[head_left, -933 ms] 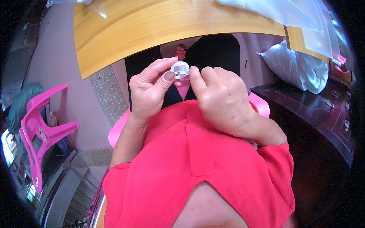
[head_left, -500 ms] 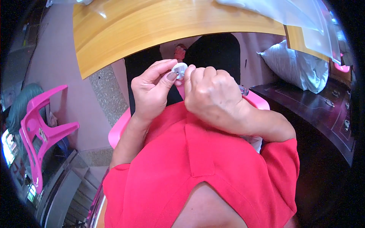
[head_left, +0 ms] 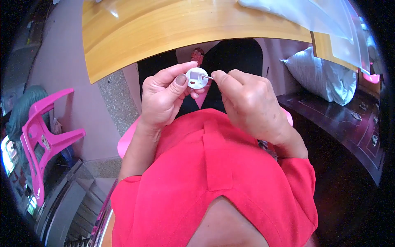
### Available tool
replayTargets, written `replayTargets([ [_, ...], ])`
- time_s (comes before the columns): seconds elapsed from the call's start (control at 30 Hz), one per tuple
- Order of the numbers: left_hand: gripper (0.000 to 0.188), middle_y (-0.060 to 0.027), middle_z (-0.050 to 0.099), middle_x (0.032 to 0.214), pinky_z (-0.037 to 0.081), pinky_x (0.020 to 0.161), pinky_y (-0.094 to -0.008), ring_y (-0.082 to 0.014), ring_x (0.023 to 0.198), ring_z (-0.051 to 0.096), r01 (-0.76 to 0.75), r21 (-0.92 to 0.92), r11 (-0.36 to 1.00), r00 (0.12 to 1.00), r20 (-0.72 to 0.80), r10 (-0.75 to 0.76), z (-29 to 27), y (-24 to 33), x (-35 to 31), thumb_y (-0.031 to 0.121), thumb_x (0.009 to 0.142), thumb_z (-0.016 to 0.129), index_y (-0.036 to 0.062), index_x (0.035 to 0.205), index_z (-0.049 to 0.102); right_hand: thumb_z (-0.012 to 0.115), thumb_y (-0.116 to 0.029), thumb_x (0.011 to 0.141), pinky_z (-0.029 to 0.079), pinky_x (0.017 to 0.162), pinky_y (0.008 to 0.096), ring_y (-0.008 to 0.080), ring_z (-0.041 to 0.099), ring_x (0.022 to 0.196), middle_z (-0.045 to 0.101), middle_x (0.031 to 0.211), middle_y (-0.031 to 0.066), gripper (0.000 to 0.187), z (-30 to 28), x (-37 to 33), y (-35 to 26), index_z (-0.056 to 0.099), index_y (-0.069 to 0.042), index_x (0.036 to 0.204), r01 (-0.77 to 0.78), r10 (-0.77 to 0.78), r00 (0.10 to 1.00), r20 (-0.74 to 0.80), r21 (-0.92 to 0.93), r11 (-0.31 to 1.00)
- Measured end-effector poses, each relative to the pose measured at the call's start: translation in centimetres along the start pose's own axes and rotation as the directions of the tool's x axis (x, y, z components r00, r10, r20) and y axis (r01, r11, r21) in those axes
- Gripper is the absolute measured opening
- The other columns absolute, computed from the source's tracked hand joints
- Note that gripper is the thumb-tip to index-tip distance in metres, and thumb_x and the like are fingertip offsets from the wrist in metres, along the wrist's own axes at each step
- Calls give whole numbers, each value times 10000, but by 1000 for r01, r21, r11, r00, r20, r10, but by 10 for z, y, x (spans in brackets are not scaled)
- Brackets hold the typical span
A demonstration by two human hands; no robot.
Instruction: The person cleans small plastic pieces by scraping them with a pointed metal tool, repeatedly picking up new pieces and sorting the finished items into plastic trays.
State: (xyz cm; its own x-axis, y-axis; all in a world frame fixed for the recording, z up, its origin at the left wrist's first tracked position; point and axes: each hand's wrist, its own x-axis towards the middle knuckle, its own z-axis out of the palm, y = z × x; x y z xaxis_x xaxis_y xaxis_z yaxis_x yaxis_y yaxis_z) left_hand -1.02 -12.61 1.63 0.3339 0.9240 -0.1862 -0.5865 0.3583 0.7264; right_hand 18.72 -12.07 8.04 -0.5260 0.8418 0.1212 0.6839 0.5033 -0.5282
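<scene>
Between the thumb and fingers of my left hand [head_left: 162, 92] is a small round white plastic piece [head_left: 198, 84]. Its face is turned up and shows a greyish rectangular recess and a small dark opening. My right hand [head_left: 251, 99] is closed around a screwdriver [head_left: 207, 77], whose thin metal shaft sticks out past the fingertips. The shaft's tip reaches the right part of the white piece, by the recess; its handle is hidden inside my fist. Both hands are raised over my lap, in front of the table's near edge.
A wooden table [head_left: 164, 29] curves across the top, with clear plastic sheeting [head_left: 296, 16] at its right. A stuffed white sack [head_left: 323, 76] rests on a dark panel [head_left: 345, 119] to the right. On the left a pink plastic chair [head_left: 45, 131] stands near the wall.
The white piece has turned so its recessed face shows more fully. My right hand has shifted right and rotated, exposing the screwdriver's shaft and hiding its handle.
</scene>
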Motion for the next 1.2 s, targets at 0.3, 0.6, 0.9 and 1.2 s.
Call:
replayTargets([
  [0.3, 342, -185, 635, 1011, 523, 687, -317, -233, 804, 628, -46, 144, 988, 999, 9, 45, 2, -4, 0, 143, 919, 561, -47, 1203, 545, 572, -70, 726, 498, 498, 373, 272, 608, 601, 536, 649, 102, 109, -1, -3, -3, 516, -19, 804, 15, -16, 1000, -12, -63, 998],
  [0.6, 349, -179, 624, 1058, 528, 714, -311, -235, 847, 632, -183, 235, 955, 983, 46, 178, 10, -13, 1, 104, 863, 639, -46, 1167, 557, 588, -97, 752, 492, 501, 365, 250, 596, 582, 532, 641, 91, 101, -2, -16, 0, 531, -24, 792, -14, 0, 996, -86, -166, 986],
  [0.9, 340, -164, 627, 1041, 552, 822, -333, -230, 926, 645, -157, 138, 978, 987, -15, 161, 25, -16, 7, -40, 822, 639, -74, 1147, 545, 597, 69, 745, 466, 526, 372, 299, 591, 610, 558, 685, 145, 236, 4, -23, 13, 596, 27, 977, -85, 112, 977, -182, 150, 985],
  [1.2, 291, -125, 645, 996, 544, 738, -284, -172, 842, 638, -354, 516, 780, 904, -26, 427, 26, 20, 24, -33, 823, 655, -52, 1105, 586, 590, -18, 742, 482, 532, 431, 346, 578, 595, 528, 647, 154, 93, 14, -23, 27, 519, -13, 802, -50, 106, 964, -242, 224, 973],
])
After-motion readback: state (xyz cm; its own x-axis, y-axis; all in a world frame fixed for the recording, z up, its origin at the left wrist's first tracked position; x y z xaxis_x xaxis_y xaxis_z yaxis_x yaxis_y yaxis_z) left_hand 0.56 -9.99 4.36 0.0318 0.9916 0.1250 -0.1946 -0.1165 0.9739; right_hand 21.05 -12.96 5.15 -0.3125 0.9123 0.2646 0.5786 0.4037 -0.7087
